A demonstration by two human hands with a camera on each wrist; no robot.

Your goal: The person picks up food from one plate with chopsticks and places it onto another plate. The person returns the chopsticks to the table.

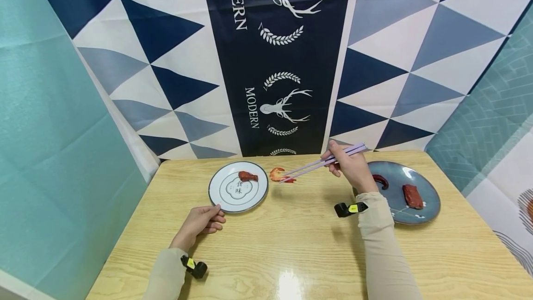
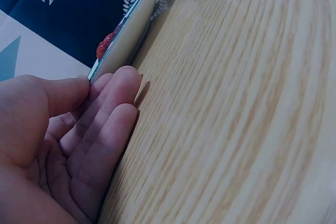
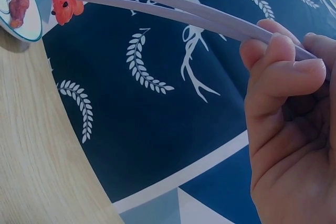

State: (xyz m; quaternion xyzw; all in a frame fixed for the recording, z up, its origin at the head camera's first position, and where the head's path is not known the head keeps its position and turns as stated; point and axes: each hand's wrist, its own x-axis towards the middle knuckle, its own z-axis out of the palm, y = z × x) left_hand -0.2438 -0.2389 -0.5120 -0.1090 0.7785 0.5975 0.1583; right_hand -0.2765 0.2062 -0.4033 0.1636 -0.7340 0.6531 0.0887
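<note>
Shrimp (image 3: pixel 64 3) in chopsticks (image 3: pixel 218 17), top outside right-wrist view.

My head camera looks forward and down, set back enough to take in the table (image 1: pixel 258 253) and far cloth (image 1: pixel 287 59). My left wrist camera (image 1: pixel 200 270) sits low, close by my left grip (image 2: pixel 73 145), facing the plate (image 2: pixel 126 40) edge-on. My right wrist camera (image 1: pixel 342 210) looks, tilted, past my right grip (image 3: pixel 278 129) toward the far left. All three share plate and cloth.
</note>
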